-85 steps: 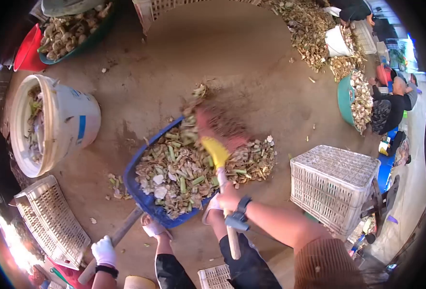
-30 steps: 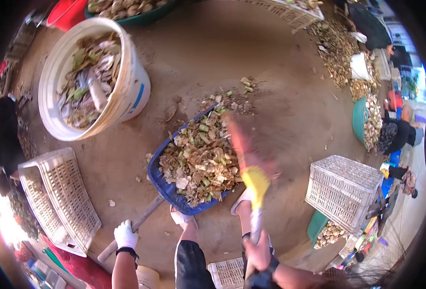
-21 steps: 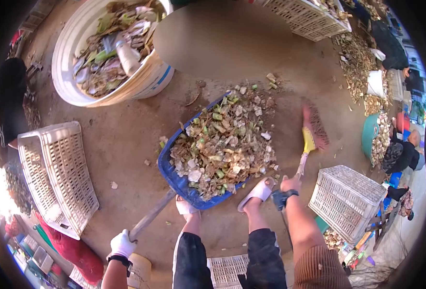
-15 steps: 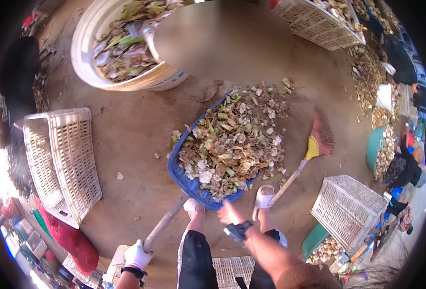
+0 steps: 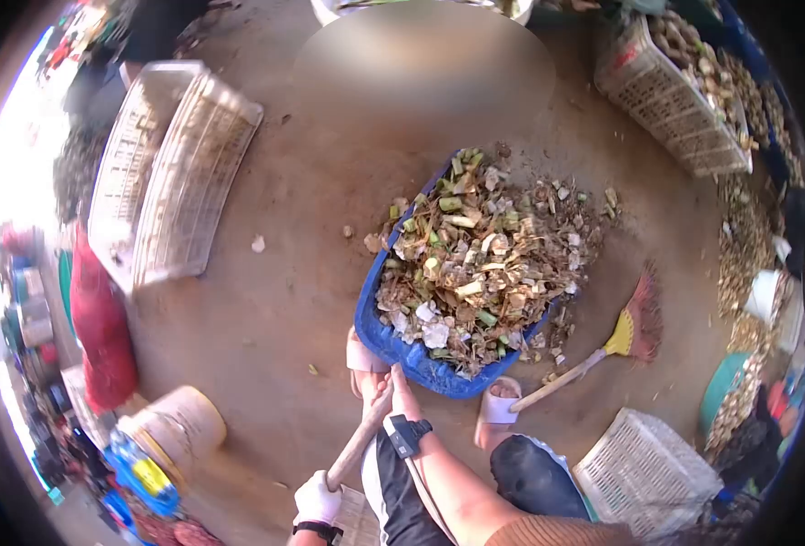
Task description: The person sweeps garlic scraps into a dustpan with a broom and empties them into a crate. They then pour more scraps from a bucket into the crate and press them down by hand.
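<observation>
A broad blue shovel [image 5: 386, 341] lies at the middle of the head view, piled with chopped stalks, dry skins and roots [image 5: 475, 264]. Its wooden handle [image 5: 359, 444] slants down to the left. My left hand [image 5: 318, 499], in a white glove, is closed around the handle's lower end. Up near the blade, my right hand [image 5: 402, 397] is bare and closed on the handle, its thumb pointing forward along it. Part of its grip is hidden. A broom [image 5: 619, 338] with red bristles rests to the right, its stick ending by my right foot.
White plastic crates [image 5: 184, 182] stand at left, with another crate [image 5: 648, 473] at lower right. A filled crate [image 5: 675, 100] is at upper right. Scraps [image 5: 584, 223] spill beyond the shovel. A red sack [image 5: 98, 318] and a bucket [image 5: 180, 423] are at lower left.
My right hand, earlier apart from the handle with its fingers out, has come left onto it near the blade. The left hand keeps its hold. The view has shifted and the shovel appears closer.
</observation>
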A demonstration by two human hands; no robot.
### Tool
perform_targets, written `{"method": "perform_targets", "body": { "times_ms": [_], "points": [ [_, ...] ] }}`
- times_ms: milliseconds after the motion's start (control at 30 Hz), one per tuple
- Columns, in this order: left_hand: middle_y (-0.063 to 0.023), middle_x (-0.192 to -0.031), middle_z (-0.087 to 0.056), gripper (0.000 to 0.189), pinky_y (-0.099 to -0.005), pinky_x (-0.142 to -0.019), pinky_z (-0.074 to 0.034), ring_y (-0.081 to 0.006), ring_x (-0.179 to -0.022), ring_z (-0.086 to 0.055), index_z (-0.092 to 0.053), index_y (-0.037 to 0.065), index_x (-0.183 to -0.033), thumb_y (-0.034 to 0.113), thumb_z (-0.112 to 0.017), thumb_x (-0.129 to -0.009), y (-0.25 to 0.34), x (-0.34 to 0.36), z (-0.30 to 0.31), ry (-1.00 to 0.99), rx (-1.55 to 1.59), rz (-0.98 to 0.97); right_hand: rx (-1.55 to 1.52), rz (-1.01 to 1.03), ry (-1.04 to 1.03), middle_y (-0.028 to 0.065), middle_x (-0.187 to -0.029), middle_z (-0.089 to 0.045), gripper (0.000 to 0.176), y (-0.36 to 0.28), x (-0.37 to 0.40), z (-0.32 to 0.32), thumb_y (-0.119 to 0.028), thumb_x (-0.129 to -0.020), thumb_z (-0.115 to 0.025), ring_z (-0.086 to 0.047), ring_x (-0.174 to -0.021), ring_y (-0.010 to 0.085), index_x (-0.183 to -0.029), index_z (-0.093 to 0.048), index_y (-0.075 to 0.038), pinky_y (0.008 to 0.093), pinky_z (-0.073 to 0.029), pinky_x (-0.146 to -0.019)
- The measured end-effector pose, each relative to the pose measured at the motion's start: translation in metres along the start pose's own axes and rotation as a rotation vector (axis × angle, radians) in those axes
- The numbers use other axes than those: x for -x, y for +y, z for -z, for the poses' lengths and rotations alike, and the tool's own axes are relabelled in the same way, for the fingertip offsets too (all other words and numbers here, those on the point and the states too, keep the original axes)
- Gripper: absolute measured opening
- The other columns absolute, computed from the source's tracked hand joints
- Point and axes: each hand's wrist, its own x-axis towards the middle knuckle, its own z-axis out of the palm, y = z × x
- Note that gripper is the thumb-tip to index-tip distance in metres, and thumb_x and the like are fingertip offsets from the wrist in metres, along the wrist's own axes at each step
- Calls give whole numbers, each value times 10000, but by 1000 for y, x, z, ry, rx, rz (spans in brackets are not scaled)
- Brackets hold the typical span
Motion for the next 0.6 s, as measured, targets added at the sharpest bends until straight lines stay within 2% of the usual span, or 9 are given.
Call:
{"method": "perform_targets", "body": {
  "times_ms": [100,167,233,300,333,367,467,500,600],
  "points": [
    [-135,-709,-625,197,-407,-653,-486,-321,-698,-616,-582,91,-817,206,-645,-670,-9,15,-48,12,155,34,161,59,28,-9,-614,-507,396,6,14,22,-497,-736,-675,-517,-511,161,-837,-465,-178,329,-466,-475],
    [-138,-723,-626,188,-405,-657,-485,-319,-704,-616,-589,101,-818,210,-638,-673,-6,-13,-86,45,281,0,284,160,2,-3,-638,-522,401,-4,-14,27,-502,-732,-676,-527,-539,167,-854,-475,-177,355,-477,-510],
    [-137,-732,-627,172,-407,-657,-484,-319,-708,-616,-594,111,-817,219,-626,-686,-2,-10,-119,-38,378,-17,439,261,36,3,-657,-518,417,-9,-11,45,-508,-725,-679,-529,-551,179,-863,-470,-175,368,-479,-524],
    [-135,-761,-636,182,-414,-675,-486,-323,-742,-620,-599,129,-828,276,-585,-722,-6,-11,-158,-169,447,-16,495,222,91,8,-667,-500,431,-7,-16,62,-519,-722,-676,-515,-549,192,-868,-459,-177,375,-466,-513],
    [-135,-770,-639,190,-419,-683,-486,-325,-751,-621,-601,132,-838,285,-574,-727,-7,-11,-169,-177,505,-22,492,132,123,5,-662,-476,426,-12,-30,73,-521,-721,-676,-492,-546,193,-863,-449,-189,378,-448,-504],
    [-136,-780,-642,199,-423,-690,-486,-327,-760,-621,-602,135,-847,293,-564,-733,2,-9,-172,-177,539,-17,532,171,136,-4,-661,-465,420,-17,-27,74,-538,-725,-662,-477,-553,179,-849,-441,-203,377,-440,-512],
    [-133,-803,-645,229,-423,-704,-488,-334,-773,-618,-605,139,-885,298,-564,-725,18,27,-198,-247,626,27,713,250,-13,-14,-687,-464,375,-18,5,82,-538,-770,-607,-483,-596,162,-833,-440,-208,358,-449,-561],
    [-122,-815,-656,222,-395,-705,-498,-288,-772,-641,-608,161,-882,309,-569,-721,28,38,-215,-258,638,38,783,264,-47,-16,-696,-465,359,-21,16,86,-532,-790,-586,-485,-615,156,-832,-443,-206,351,-449,-579],
    [-136,-790,-648,248,-405,-682,-493,-313,-750,-631,-626,126,-867,316,-596,-711,65,85,-210,-117,810,126,819,217,1,15,-712,-479,320,-35,38,104,-471,-834,-565,-490,-644,179,-860,-467,-167,352,-450,-606]
  ]
}}
